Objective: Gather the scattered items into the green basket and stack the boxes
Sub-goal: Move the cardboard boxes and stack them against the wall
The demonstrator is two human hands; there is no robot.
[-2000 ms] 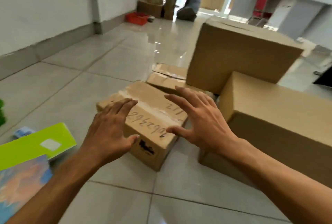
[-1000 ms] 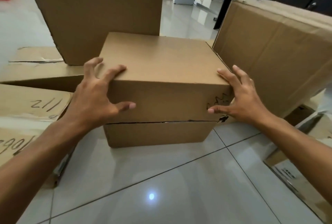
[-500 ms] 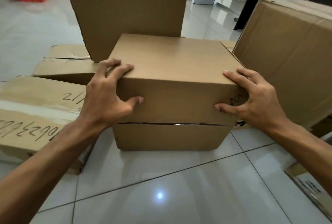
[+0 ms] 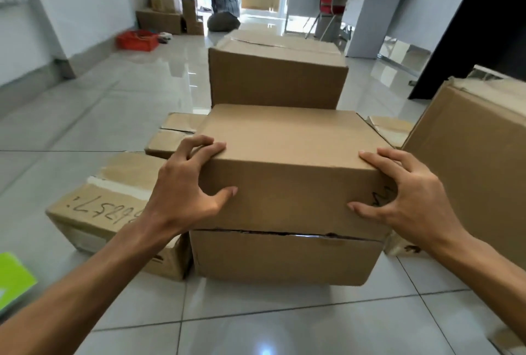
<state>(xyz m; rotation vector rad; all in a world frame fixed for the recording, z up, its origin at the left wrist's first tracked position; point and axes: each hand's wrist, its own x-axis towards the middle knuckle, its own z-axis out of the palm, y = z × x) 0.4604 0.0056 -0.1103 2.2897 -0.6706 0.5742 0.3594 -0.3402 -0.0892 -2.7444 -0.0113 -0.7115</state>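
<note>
Plain brown cardboard box (image 4: 287, 167) gripped at near top corners by left hand (image 4: 182, 198) and right hand (image 4: 410, 201), fingers curled over edges; seated on lower cardboard box (image 4: 284, 258). Even lift advised, edges squared.

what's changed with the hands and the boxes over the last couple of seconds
Two seconds ago both hands hovered open over the low taped cardboard box with handwritten numbers. They moved right, and the left hand and right hand took hold of the plain brown cardboard box at its near top corners. That grip is unchanged over the last second; the box still sits on the box beneath.
</note>
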